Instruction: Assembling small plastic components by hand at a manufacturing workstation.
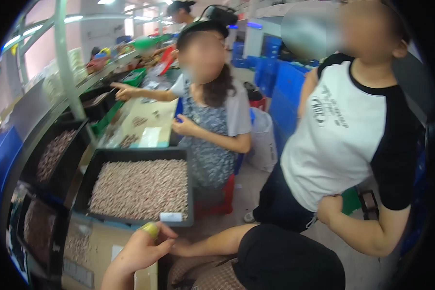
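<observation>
My left hand [139, 252] comes up from the lower edge with its fingers curled and a yellow finger cot [151, 229] on one fingertip. It sits at the near rim of a black tray [130, 154] filled with small pinkish-white parts [140, 188]. My right forearm [212, 241] reaches in from a black sleeve [285, 261]. My right hand [178, 247] meets the left one and is mostly hidden behind it. Whether either hand holds a part cannot be made out.
More black trays of parts [53, 154] stand to the left on the bench [87, 251]. A seated co-worker [212, 121] reaches across the bench farther along. Another person [343, 130] stands close on my right. A red stool [223, 195] and blue crates [285, 82] lie beyond.
</observation>
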The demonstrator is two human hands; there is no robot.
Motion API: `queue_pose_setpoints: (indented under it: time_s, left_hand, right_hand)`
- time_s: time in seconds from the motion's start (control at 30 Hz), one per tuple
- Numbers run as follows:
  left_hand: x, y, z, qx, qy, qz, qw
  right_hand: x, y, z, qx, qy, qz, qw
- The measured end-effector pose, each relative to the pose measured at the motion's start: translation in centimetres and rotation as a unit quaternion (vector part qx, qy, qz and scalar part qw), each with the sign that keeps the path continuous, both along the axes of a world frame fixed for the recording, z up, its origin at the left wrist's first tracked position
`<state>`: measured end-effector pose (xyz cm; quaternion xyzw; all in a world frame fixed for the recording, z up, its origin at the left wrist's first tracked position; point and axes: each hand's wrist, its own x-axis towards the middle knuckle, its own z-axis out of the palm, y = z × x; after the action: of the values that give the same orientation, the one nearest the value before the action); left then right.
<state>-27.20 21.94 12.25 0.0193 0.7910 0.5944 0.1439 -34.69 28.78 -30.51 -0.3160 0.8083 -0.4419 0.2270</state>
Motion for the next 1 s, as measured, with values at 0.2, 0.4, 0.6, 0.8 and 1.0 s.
queue_pose_setpoints:
  time_s: [0.2, 0.4, 0.6, 0.8, 1.0]
  left_hand:
    - [2.2, -0.2, -0.7, 0.057, -0.008, 0.047, 0.997]
    - [5.1, 1.3, 0.3, 0.130, -0.024, 0.050, 0.990]
    - [6.3, 0.9, -2.1, 0.145, 0.035, 0.008, 0.989]
    - [7.6, 0.2, -2.7, 0.172, 0.027, 0.029, 0.984]
    - [1.2, -6.6, -6.6, 0.257, 0.105, 0.246, 0.928]
  right_hand:
    - [1.0, -0.1, 7.0, 0.110, 0.062, 0.025, 0.992]
    - [0.9, 1.3, 12.2, 0.189, 0.031, 0.065, 0.979]
    - [1.1, 2.0, 13.2, 0.205, 0.043, 0.061, 0.976]
    - [2.0, 0.9, 14.5, 0.229, 0.017, 0.072, 0.971]
    - [-0.7, 1.0, 9.3, 0.162, 0.077, 0.044, 0.983]
